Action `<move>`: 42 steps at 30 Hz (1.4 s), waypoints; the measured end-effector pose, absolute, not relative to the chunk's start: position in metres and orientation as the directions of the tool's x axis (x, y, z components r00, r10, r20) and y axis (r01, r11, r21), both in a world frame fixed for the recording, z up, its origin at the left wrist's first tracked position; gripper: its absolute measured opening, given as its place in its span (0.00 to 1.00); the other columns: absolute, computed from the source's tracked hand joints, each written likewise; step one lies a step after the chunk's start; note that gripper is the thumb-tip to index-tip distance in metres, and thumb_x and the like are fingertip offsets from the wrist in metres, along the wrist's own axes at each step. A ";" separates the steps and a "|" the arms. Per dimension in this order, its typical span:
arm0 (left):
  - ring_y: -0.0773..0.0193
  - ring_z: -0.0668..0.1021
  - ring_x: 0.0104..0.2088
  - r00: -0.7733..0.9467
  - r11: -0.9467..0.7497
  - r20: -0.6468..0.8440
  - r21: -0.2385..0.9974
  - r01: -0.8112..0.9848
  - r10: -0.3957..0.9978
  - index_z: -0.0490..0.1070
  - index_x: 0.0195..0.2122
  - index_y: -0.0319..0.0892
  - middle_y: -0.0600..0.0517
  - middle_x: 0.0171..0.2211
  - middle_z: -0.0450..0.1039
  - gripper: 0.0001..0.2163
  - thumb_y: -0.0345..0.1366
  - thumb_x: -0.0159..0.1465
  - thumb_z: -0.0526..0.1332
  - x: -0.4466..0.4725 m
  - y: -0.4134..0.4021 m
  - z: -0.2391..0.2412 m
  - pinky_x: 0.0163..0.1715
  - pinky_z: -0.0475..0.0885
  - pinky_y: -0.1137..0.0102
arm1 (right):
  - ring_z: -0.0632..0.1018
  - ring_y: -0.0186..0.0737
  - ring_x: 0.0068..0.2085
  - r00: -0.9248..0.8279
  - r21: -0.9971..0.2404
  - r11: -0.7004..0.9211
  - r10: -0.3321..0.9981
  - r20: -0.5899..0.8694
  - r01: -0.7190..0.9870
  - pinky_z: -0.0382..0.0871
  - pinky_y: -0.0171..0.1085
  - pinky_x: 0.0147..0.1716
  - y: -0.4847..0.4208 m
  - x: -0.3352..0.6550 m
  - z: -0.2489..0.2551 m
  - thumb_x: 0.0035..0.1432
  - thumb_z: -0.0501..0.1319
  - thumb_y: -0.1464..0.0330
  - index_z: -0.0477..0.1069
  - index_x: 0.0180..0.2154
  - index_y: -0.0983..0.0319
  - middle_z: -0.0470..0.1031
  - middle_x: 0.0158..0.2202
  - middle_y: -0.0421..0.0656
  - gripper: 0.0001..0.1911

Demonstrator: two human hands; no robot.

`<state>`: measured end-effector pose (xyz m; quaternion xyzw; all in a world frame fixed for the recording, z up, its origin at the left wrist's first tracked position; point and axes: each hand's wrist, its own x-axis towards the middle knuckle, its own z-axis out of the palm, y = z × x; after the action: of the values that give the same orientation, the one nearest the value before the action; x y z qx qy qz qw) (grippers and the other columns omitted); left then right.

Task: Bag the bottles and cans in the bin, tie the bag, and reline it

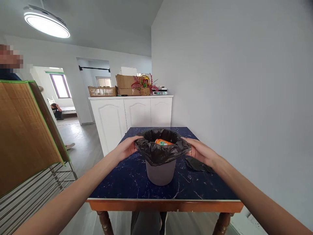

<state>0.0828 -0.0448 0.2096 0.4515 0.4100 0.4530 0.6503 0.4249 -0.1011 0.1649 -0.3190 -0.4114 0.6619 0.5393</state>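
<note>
A grey trash can (160,173) stands upright on the dark blue marbled table (117,182). Its black trash bag (158,155) lines the inside and folds out over the rim. Inside lies an orange can (163,142) with white and green print, its lower part hidden by the bag. My left hand (128,147) pinches the bag's edge on the left side. On the opposite side my right hand (197,150) grips the bag's edge, fingers partly hidden under the plastic. Near my right wrist, a folded piece of black plastic (199,165) lies flat on the table.
Beyond the table is a white cabinet (137,112) carrying cardboard boxes (128,85) and a flower basket (145,90). A wall (232,81) runs along the right. At left stands a metal rack with a woven mat (29,127); one person is behind it, another in the far room.
</note>
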 end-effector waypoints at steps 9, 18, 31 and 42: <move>0.68 0.78 0.25 0.151 -0.056 0.131 0.905 -0.421 0.980 0.74 0.28 0.39 0.52 0.26 0.77 0.06 0.24 0.58 0.67 0.115 -0.022 0.261 0.29 0.76 0.74 | 0.81 0.35 0.27 -0.040 -0.797 0.026 0.997 0.063 -0.603 0.82 0.35 0.34 -0.060 0.426 0.232 0.64 0.67 0.72 0.70 0.31 0.59 0.79 0.26 0.39 0.10; 0.65 0.80 0.33 0.038 -0.117 0.155 0.863 -0.492 0.987 0.77 0.42 0.36 0.49 0.36 0.79 0.03 0.29 0.69 0.67 0.155 0.008 0.285 0.35 0.79 0.69 | 0.80 0.35 0.28 0.155 -0.719 0.121 0.988 0.018 -0.685 0.81 0.38 0.35 -0.018 0.421 0.259 0.71 0.57 0.74 0.65 0.30 0.58 0.76 0.26 0.37 0.14; 0.52 0.80 0.53 -0.213 -0.169 0.059 0.816 -0.552 0.975 0.72 0.61 0.41 0.43 0.59 0.74 0.19 0.43 0.73 0.66 0.183 0.042 0.282 0.52 0.80 0.52 | 0.82 0.43 0.47 0.309 -0.624 0.201 0.948 -0.070 -0.756 0.81 0.46 0.47 0.016 0.419 0.257 0.72 0.65 0.61 0.74 0.56 0.62 0.78 0.53 0.46 0.16; 0.70 0.73 0.25 -0.230 -0.448 0.388 0.707 -0.547 0.893 0.70 0.33 0.42 0.58 0.24 0.69 0.09 0.22 0.65 0.65 0.195 0.009 0.362 0.28 0.71 0.76 | 0.78 0.30 0.25 0.287 -0.551 0.341 0.940 0.186 -0.762 0.80 0.35 0.37 -0.005 0.417 0.324 0.69 0.58 0.73 0.59 0.28 0.57 0.71 0.23 0.31 0.16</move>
<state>0.1949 0.0085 0.3621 0.3959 0.2183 0.7532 0.4778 0.4167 -0.0046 0.3238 -0.1814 -0.2453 0.5445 0.7813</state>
